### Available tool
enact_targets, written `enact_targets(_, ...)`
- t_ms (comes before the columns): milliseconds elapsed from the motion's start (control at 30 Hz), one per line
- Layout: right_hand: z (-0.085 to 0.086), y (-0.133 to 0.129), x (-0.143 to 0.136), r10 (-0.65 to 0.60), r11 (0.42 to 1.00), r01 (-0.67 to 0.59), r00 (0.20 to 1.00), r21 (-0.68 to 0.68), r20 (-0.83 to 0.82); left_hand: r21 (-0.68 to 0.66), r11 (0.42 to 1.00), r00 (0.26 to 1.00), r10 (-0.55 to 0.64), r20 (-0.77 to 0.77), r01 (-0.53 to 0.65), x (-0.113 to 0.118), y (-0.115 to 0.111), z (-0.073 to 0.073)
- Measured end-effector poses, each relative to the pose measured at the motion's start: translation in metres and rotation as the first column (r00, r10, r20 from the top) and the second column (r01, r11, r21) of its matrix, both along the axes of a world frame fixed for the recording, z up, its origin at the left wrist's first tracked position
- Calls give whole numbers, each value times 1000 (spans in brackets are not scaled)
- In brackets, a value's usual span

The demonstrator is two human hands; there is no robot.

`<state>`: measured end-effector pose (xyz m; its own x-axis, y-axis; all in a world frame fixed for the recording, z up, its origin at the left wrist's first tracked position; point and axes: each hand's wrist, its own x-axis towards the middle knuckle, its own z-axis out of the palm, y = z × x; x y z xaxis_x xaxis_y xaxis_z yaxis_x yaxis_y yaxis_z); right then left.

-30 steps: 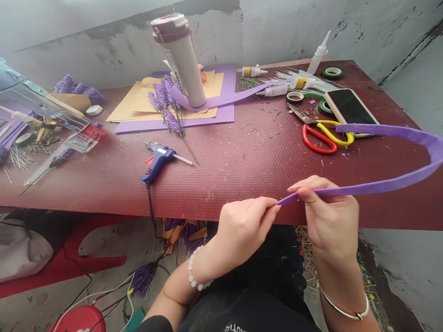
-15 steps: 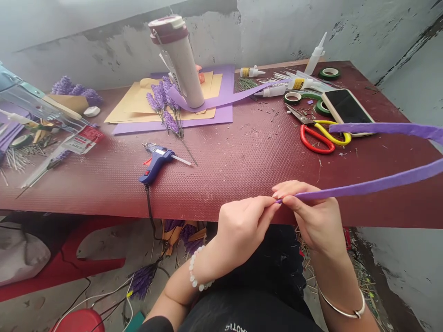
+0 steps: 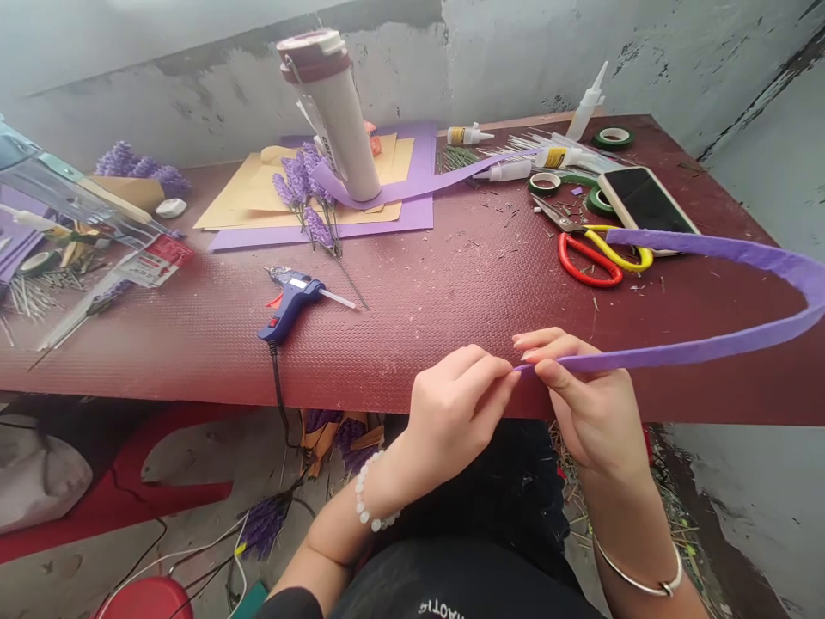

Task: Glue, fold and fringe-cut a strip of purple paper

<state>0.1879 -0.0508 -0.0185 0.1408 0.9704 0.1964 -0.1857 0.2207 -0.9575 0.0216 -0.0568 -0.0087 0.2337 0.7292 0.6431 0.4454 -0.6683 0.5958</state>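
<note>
A long purple strip (image 3: 702,348) runs from my fingertips to the right, bends round near the right edge of the view and comes back over the scissors (image 3: 589,258) and the phone's lower edge. My left hand (image 3: 455,413) pinches the strip's near end between thumb and fingers. Close beside it, my right hand (image 3: 593,404) grips the strip between thumb and forefinger, its other fingers stretched out above. Both hands are over the table's front edge. The scissors have one red and one yellow handle.
On the dark red table (image 3: 400,318) lie a blue glue gun (image 3: 293,301), lavender sprigs (image 3: 300,185), paper sheets (image 3: 225,193), and a phone (image 3: 644,202). A tall tumbler (image 3: 341,120) stands on the paper. Glue bottles (image 3: 586,107) and green tape rolls (image 3: 612,137) are at the back right.
My hands have drawn slightly apart, with a little more strip showing between them. The strip's bend has shifted left into view, and its far end has moved slightly left.
</note>
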Motion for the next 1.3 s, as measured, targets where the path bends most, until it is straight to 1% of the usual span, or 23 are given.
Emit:
enact_targets(133, 1, -2, 1, 141, 990, -141, 990, -25, 0, -9, 1000, 997, -16, 69, 17, -1, 1, 3)
enact_targets(200, 3, -1, 0, 163, 986, -164, 986, -41, -16, -29, 999, 997, -38, 66, 41, -1, 1, 3)
enact_targets(300, 4, 0, -1, 118, 992, -120, 990, -33, -72, -56, 995, 995, -80, 61, 84, 0, 3, 1)
enact_targets(433, 6, 1, -1, 72, 997, -76, 988, -25, -134, -30, 996, 994, -81, 75, 84, 0, 3, -2)
enact_targets(633, 3, -3, -4, 67, 998, -67, 991, 1, -113, 31, 998, 998, -48, 50, 47, -1, 0, -4)
enact_targets(800, -2, -6, -6, 105, 993, -102, 993, 61, -48, 13, 999, 994, -32, 103, 31, -3, -1, -2)
enact_targets(900, -2, -7, -4, 128, 990, -124, 991, 72, -46, 7, 1000, 993, -22, 114, 21, -4, -1, 0)
enact_targets(1067, -1, -7, -3, 97, 993, -93, 993, 67, -61, 21, 1000, 993, -11, 117, 8, -5, -2, 1)
enact_targets(1133, -1, -7, -3, 64, 995, -60, 996, 76, -57, 26, 1000, 991, 3, 137, -7, -6, -2, 0)
enact_targets(1300, 4, -9, -6, 6, 999, -3, 998, 55, -56, 6, 998, 964, 51, 262, -55, -8, -4, 1)
